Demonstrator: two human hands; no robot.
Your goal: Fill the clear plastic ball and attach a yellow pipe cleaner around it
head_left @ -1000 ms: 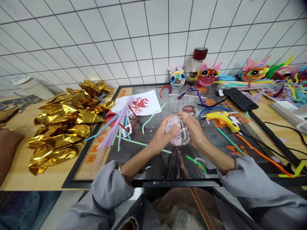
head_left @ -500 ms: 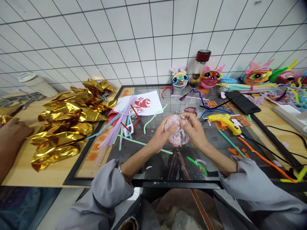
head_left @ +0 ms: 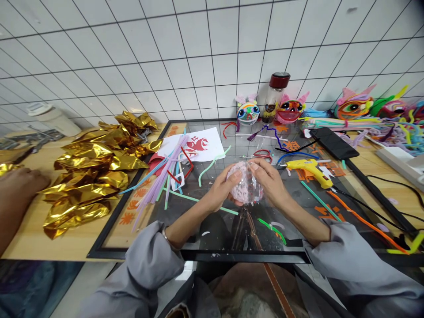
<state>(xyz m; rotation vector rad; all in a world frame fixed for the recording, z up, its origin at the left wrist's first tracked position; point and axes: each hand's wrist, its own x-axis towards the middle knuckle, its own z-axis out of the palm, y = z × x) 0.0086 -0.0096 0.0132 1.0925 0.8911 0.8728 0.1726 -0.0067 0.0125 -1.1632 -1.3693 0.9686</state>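
Between my two hands is a clear plastic ball (head_left: 245,187) with pale pink fuzzy strips, likely pipe cleaner, over its left part; its right part looks bare and see-through. My left hand (head_left: 227,185) is closed round the pink side, thumb on the front. On the other side my right hand (head_left: 266,179) grips the clear edge, thumb and fingers near the top. Red-handled scissors (head_left: 263,155) lie just behind the ball. A yellow glue gun (head_left: 309,170) rests on its side to the right of my right hand.
Lilac pipe cleaners (head_left: 162,181) lie on a white sheet with a red print (head_left: 212,140). Crumpled gold foil (head_left: 89,176) covers the left, beside another person's hand (head_left: 28,181). Finished animal-faced balls (head_left: 247,111), a bottle (head_left: 274,99) and a black phone (head_left: 334,143) stand or lie farther back.
The ball has turned a little in my hands, so its pink side and clear side now show more distinctly. The other person's hand has shifted slightly toward the foil.
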